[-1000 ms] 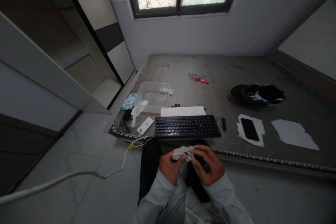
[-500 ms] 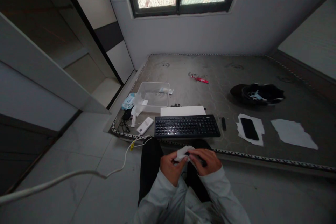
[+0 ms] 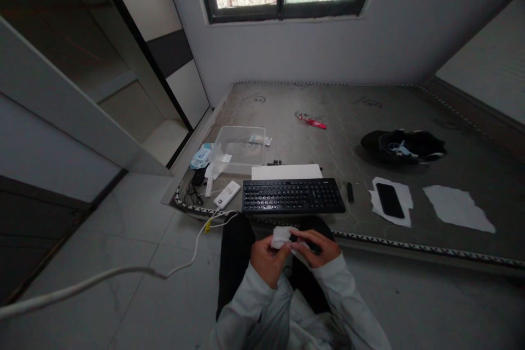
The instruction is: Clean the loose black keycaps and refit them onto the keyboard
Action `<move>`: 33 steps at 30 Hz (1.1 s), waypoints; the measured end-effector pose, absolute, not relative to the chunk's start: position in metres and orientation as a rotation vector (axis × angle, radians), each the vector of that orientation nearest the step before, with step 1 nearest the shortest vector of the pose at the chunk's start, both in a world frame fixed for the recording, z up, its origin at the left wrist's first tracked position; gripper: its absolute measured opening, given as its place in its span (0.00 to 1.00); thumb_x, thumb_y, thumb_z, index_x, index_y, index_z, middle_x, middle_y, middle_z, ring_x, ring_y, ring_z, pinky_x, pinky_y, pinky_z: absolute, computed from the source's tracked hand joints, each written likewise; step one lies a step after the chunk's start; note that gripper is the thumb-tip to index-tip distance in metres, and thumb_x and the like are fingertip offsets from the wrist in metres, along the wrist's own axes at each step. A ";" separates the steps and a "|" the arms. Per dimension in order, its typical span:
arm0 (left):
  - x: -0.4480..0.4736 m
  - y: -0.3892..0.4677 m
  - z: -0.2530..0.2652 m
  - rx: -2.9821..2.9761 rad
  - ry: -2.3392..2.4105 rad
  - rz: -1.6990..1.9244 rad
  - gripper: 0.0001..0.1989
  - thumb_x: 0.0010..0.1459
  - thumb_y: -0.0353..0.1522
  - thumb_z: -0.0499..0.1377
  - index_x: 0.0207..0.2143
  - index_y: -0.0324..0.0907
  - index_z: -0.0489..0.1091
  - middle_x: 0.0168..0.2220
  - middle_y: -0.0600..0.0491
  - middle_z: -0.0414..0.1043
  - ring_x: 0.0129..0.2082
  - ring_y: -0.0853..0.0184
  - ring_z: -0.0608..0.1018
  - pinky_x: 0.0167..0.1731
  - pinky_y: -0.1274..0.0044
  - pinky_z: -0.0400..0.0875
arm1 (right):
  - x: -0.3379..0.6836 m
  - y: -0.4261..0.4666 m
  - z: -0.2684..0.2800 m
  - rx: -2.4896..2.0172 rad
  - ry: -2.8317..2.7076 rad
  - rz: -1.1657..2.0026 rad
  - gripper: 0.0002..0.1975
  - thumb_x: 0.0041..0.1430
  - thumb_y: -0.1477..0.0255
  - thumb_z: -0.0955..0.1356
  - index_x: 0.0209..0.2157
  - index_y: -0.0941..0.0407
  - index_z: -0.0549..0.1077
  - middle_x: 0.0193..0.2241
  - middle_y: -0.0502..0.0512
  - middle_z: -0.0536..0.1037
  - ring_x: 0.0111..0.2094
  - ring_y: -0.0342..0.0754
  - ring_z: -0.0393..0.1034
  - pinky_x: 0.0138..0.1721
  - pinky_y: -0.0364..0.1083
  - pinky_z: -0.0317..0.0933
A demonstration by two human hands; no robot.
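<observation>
Above my lap, my left hand (image 3: 268, 260) is closed around a folded white tissue (image 3: 281, 235). My right hand (image 3: 320, 249) meets it from the other side, thumb and fingertips pinched together at the tissue's right edge. A small dark piece (image 3: 293, 237) shows at those fingertips, too small to name for certain. Just beyond my hands, a black keyboard (image 3: 293, 196) lies along the bed's near edge. Several small black pieces, perhaps keycaps (image 3: 275, 163), sit behind a flat white box (image 3: 287, 172).
On the bed's left are a clear plastic bin (image 3: 241, 164), a blue mask pack (image 3: 200, 157) and a white power strip (image 3: 227, 194) with its cable. To the right lie a black stick (image 3: 350, 192), a phone (image 3: 389, 200) on paper, a white sheet (image 3: 459, 208) and a black cap (image 3: 404, 147).
The tissue has turned and now sits flatter and squarer in my left hand. My right fingers have shifted slightly along its right edge. The objects on the bed have stayed put.
</observation>
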State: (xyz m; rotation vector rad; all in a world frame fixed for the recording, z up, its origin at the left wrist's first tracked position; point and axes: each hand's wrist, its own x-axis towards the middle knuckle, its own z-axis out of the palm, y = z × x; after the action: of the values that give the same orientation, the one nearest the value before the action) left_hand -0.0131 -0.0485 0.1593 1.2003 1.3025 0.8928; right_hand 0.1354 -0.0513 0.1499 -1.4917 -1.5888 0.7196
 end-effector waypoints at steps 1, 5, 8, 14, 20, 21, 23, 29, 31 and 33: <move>-0.014 -0.048 0.158 1.201 1.303 0.892 0.17 0.48 0.39 0.58 0.34 0.34 0.74 0.28 0.47 0.77 0.28 0.64 0.76 0.28 0.79 0.69 | 0.134 -0.051 0.148 -1.502 -1.565 0.733 0.14 0.47 0.60 0.67 0.35 0.51 0.76 0.26 0.51 0.77 0.27 0.45 0.70 0.29 0.41 0.64; -0.019 -0.044 0.150 1.221 1.315 0.900 0.17 0.48 0.40 0.58 0.34 0.35 0.74 0.26 0.48 0.76 0.26 0.66 0.75 0.27 0.79 0.69 | 0.128 -0.044 0.135 -1.529 -1.414 0.821 0.13 0.48 0.61 0.66 0.31 0.55 0.74 0.24 0.53 0.77 0.26 0.45 0.70 0.28 0.42 0.64; -0.025 -0.039 0.138 1.169 1.386 0.912 0.18 0.47 0.41 0.58 0.31 0.34 0.75 0.21 0.49 0.75 0.21 0.68 0.74 0.23 0.80 0.67 | 0.127 -0.026 0.123 -1.547 -1.369 0.853 0.14 0.48 0.61 0.66 0.31 0.57 0.74 0.25 0.54 0.77 0.25 0.45 0.70 0.27 0.42 0.64; -0.043 -0.041 0.112 1.065 1.505 0.904 0.18 0.44 0.43 0.60 0.26 0.34 0.73 0.17 0.52 0.72 0.17 0.70 0.71 0.18 0.81 0.65 | 0.119 0.045 0.097 -1.583 -1.538 0.864 0.12 0.47 0.63 0.67 0.32 0.54 0.76 0.28 0.53 0.78 0.27 0.46 0.70 0.29 0.43 0.63; -0.054 -0.051 0.097 1.042 1.529 0.910 0.18 0.45 0.42 0.59 0.28 0.34 0.74 0.19 0.52 0.72 0.17 0.71 0.69 0.18 0.81 0.64 | 0.089 0.119 0.059 -1.664 -1.676 1.023 0.08 0.42 0.71 0.70 0.29 0.57 0.77 0.24 0.53 0.78 0.24 0.45 0.70 0.28 0.43 0.63; -0.056 -0.052 0.096 1.043 1.527 0.908 0.18 0.45 0.42 0.59 0.29 0.34 0.74 0.19 0.52 0.72 0.17 0.71 0.70 0.18 0.81 0.64 | 0.083 0.128 0.053 -1.675 -1.670 1.045 0.07 0.42 0.72 0.70 0.28 0.57 0.76 0.23 0.53 0.78 0.24 0.44 0.69 0.27 0.42 0.62; -0.059 -0.054 0.094 1.055 1.527 0.908 0.18 0.45 0.42 0.59 0.29 0.34 0.74 0.20 0.51 0.73 0.18 0.70 0.70 0.19 0.81 0.64 | 0.073 0.141 0.043 -1.696 -1.664 1.066 0.05 0.41 0.73 0.70 0.25 0.58 0.76 0.22 0.53 0.78 0.23 0.44 0.69 0.27 0.41 0.62; -0.071 -0.054 0.089 1.050 1.536 0.918 0.17 0.46 0.41 0.59 0.29 0.34 0.74 0.21 0.50 0.73 0.21 0.68 0.72 0.20 0.80 0.65 | 0.061 0.156 0.030 -1.762 -1.704 1.085 0.02 0.41 0.73 0.70 0.22 0.56 0.76 0.21 0.51 0.78 0.23 0.44 0.69 0.27 0.41 0.61; -0.074 -0.053 0.085 1.040 1.522 0.925 0.18 0.46 0.41 0.59 0.30 0.34 0.74 0.22 0.49 0.74 0.22 0.67 0.73 0.21 0.79 0.66 | 0.060 0.157 0.028 -1.789 -1.722 1.091 0.03 0.41 0.72 0.70 0.21 0.57 0.76 0.21 0.51 0.78 0.22 0.44 0.69 0.27 0.41 0.61; -0.075 -0.051 0.080 1.044 1.517 0.919 0.18 0.47 0.41 0.58 0.31 0.34 0.74 0.23 0.48 0.74 0.22 0.67 0.73 0.21 0.79 0.67 | 0.059 0.157 0.026 -1.819 -1.733 1.087 0.04 0.41 0.71 0.70 0.22 0.57 0.77 0.22 0.52 0.78 0.23 0.44 0.70 0.27 0.41 0.60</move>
State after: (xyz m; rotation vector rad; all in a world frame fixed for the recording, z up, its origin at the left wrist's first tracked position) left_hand -0.0754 -0.0514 0.0803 1.0444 1.5167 0.9191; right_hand 0.0593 0.1568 0.0262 -1.8193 -1.7333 1.0867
